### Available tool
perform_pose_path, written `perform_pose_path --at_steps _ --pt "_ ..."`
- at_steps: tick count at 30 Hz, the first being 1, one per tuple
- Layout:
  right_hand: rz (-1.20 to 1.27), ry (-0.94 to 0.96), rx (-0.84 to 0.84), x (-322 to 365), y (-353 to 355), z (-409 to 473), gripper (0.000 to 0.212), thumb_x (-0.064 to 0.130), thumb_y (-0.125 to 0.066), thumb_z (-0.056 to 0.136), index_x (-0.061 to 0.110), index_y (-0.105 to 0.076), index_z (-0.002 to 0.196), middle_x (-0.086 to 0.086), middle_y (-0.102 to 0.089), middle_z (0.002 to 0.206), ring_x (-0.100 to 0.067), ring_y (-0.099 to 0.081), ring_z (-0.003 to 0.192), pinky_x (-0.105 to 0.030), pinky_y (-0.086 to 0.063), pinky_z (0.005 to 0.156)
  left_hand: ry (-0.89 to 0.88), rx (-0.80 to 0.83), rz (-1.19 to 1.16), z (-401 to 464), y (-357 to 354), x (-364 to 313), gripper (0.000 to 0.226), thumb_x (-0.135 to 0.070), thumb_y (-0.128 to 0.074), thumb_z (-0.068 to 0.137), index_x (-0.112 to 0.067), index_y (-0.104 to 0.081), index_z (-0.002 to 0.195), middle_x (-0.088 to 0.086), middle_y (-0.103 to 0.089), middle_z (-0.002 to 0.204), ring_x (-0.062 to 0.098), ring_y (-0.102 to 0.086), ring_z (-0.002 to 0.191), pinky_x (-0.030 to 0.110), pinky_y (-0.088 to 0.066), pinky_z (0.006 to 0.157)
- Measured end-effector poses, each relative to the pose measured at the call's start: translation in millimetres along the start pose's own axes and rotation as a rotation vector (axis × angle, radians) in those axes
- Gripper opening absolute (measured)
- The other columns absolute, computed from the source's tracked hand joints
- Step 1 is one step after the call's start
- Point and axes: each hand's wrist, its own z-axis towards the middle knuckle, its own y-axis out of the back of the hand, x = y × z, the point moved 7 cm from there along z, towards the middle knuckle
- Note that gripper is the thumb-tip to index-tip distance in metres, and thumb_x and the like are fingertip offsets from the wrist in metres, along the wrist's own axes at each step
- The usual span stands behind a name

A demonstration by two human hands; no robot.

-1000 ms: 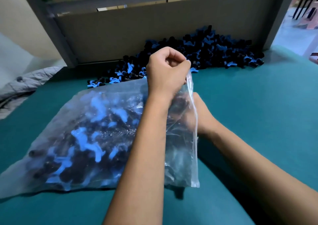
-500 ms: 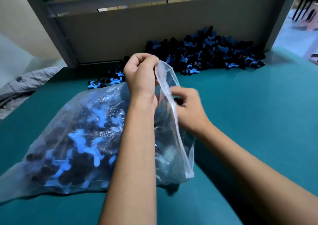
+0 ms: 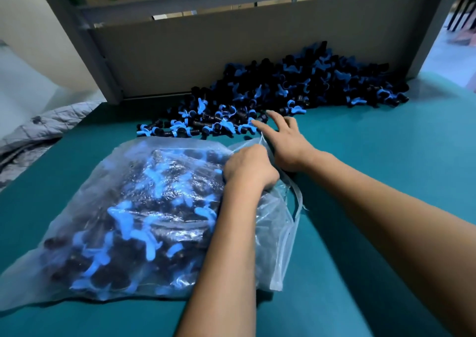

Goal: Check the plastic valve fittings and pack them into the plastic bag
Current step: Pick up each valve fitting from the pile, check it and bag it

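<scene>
The right hand (image 3: 286,141) has left the plastic bag (image 3: 134,220) and now reaches, fingers spread and empty, to the loose valve fittings (image 3: 296,89) at the far desk (image 3: 386,156); the left hand (image 3: 248,168) has lowered, still gripping the bag's mouth

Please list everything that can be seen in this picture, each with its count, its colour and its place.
plastic bag: one, clear, near left on the table, full of fittings
loose fittings: a big pile, black and blue, far side against the panel
table: one, teal, under everything
panel: one, grey, behind the pile
cloth: one, grey, far left
left hand: grips the bag's mouth
right hand: fingers spread, reaching toward the pile
</scene>
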Motion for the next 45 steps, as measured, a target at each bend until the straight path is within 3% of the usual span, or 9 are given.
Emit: perform_pose_path --at_steps 4,7,10,14,20,24,29,35,45 --pt "-0.111 0.027 0.202 2.5 -14.8 20.7 0.090 0.008 -0.047 0.089 0.046 -0.003 0.158 0.003 0.021 0.167 -0.035 0.010 0.153 -0.051 -0.031 0.117 0.011 0.004 -0.014 0.3 0.5 0.2 0.020 -0.014 -0.061 0.081 -0.018 -0.069 0.099 0.004 -0.072 0.100 0.030 -0.067 0.097 0.041 -0.058 0.086" --pt "-0.131 -0.057 0.306 -1.7 -23.5 23.6 0.069 0.038 -0.049 0.097 0.042 -0.017 0.159 0.004 0.013 0.169 -0.030 -0.001 0.155 -0.052 -0.027 0.118 0.025 0.002 -0.025 1.1 0.2 1.4 0.025 -0.012 -0.059 0.079 -0.018 -0.070 0.100 0.003 -0.074 0.098 0.029 -0.069 0.096 0.041 -0.059 0.086" --pt "-0.038 -0.083 0.146 -3.1 -14.5 11.2 0.055 0.033 -0.053 0.094 0.024 -0.046 0.148 0.001 -0.014 0.166 -0.031 -0.035 0.141 -0.047 -0.036 0.106 0.028 -0.001 -0.037 1.8 -0.3 2.1 0.025 -0.012 -0.059 0.077 -0.020 -0.071 0.098 0.001 -0.074 0.095 0.026 -0.069 0.094 0.040 -0.060 0.085" --pt "0.103 -0.046 -0.105 -9.1 4.3 -29.2 0.034 0.011 -0.050 0.091 0.003 -0.067 0.119 -0.009 -0.045 0.147 -0.034 -0.053 0.122 -0.037 -0.043 0.103 0.047 -0.045 -0.096 3.0 1.2 4.4 0.018 -0.014 -0.062 0.074 -0.021 -0.072 0.088 -0.003 -0.074 0.086 0.023 -0.070 0.086 0.038 -0.060 0.079" --pt "0.257 -0.265 -0.427 -52.4 45.8 -99.7 0.019 0.010 -0.074 0.078 0.010 -0.058 0.089 -0.009 -0.067 0.090 -0.031 -0.061 0.085 -0.039 -0.049 0.075 -0.055 -0.272 -0.478 8.3 11.3 -0.4 0.007 -0.025 -0.070 0.087 -0.027 -0.065 0.083 -0.009 -0.063 0.073 0.013 -0.061 0.067 0.027 -0.043 0.060" --pt "0.738 -0.322 -0.611 -72.9 57.1 -133.5 0.012 0.011 -0.074 0.086 0.013 -0.068 0.096 0.009 -0.070 0.081 0.001 -0.065 0.073 -0.014 -0.048 0.071 -0.145 -0.339 -0.710 8.8 6.6 -15.9 0.011 -0.024 -0.077 0.087 -0.027 -0.067 0.091 -0.014 -0.062 0.058 -0.001 -0.056 0.055 0.015 -0.046 0.061" --pt "1.289 -0.372 -0.529 -81.9 42.7 -140.5 0.008 0.007 -0.067 0.095 0.011 -0.073 0.096 0.001 -0.075 0.077 -0.011 -0.065 0.065 -0.023 -0.054 0.066 -0.200 -0.160 -1.007 7.6 -20.2 -35.6 0.012 -0.005 -0.078 0.088 -0.016 -0.074 0.092 0.003 -0.073 0.081 0.013 -0.071 0.063 0.047 -0.065 0.079" --pt "1.644 -0.486 -0.576 -93.4 38.0 -140.9 0.007 0.004 -0.062 0.097 0.004 -0.069 0.095 -0.008 -0.074 0.081 -0.013 -0.071 0.068 -0.018 -0.055 0.066 -0.260 -0.124 -0.996 7.6 -21.4 -33.6 0.014 -0.024 -0.085 0.083 -0.022 -0.080 0.096 -0.001 -0.079 0.093 0.015 -0.074 0.090 0.040 -0.061 0.086" --pt "1.425 -0.327 -0.397 -81.0 40.3 -136.9 0.012 0.010 -0.078 0.086 0.011 -0.075 0.098 -0.011 -0.075 0.089 -0.018 -0.062 0.076 -0.025 -0.045 0.067 -0.260 -0.143 -1.125 1.5 -22.9 -37.9 0.023 0.004 -0.086 0.076 -0.012 -0.075 0.087 0.000 -0.079 0.083 0.011 -0.074 0.078 0.022 -0.058 0.075"
